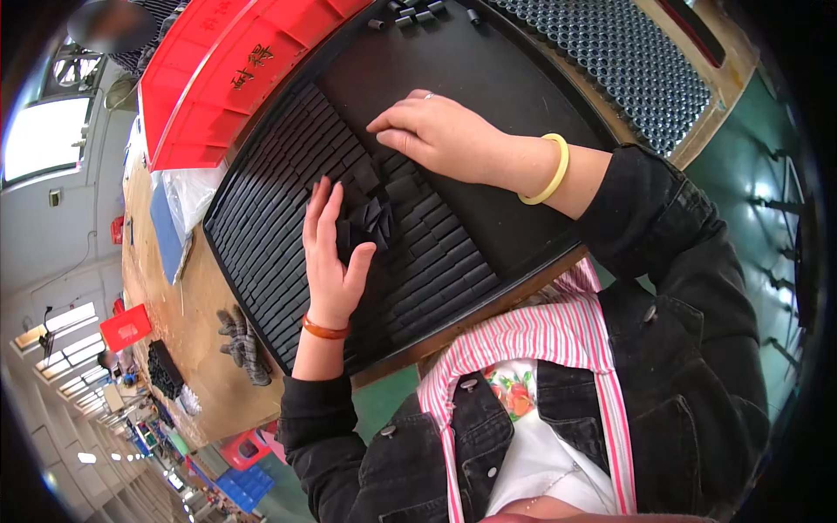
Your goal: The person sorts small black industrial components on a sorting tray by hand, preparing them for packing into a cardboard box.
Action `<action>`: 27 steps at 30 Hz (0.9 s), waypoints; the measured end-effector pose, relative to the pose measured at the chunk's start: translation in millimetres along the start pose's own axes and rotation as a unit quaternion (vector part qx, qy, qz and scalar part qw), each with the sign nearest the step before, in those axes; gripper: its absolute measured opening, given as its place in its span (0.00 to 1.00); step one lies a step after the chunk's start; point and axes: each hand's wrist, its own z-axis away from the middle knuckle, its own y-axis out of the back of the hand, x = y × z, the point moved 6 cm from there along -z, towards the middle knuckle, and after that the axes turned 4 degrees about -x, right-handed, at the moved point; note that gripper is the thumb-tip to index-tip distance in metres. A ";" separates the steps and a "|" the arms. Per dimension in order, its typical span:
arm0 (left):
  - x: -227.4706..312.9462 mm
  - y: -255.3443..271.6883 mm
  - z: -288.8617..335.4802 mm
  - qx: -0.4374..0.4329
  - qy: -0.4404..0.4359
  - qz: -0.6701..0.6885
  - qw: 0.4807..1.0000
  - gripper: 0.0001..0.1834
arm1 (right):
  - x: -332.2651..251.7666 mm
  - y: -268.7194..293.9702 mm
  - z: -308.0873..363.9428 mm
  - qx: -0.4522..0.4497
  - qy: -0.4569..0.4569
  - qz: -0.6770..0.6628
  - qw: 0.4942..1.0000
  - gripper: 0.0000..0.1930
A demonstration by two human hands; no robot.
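A black tray lies before me, with short black tubes packed in neat rows over its left and near parts. Among the rows a small heap of loose black tubes lies jumbled. My left hand is open at the left of this heap, its fingers stretched out and thumb apart, over the rows. Beyond the heap, my right hand reaches across the tray with fingers extended near the edge of the rows. It is open, and nothing shows in it; its fingertips are partly hidden.
A red plastic crate stands at the far left of the tray. Several loose tubes lie at the tray's far end. To the right is a board of many small round holes or tube ends. A grey glove rests on the wooden table.
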 end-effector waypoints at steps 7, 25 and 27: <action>20.2 -9.8 0.5 0.025 0.024 -0.047 0.998 0.39 | -24.5 -11.7 8.2 -0.056 0.113 0.027 0.992 0.11; -38.1 17.4 9.6 0.076 0.136 -0.197 0.968 0.30 | -12.1 8.6 1.9 -0.006 0.045 -0.050 0.998 0.08; -39.4 16.7 10.3 0.050 0.158 -0.217 0.962 0.30 | -11.7 7.9 1.4 -0.013 0.037 -0.050 0.998 0.09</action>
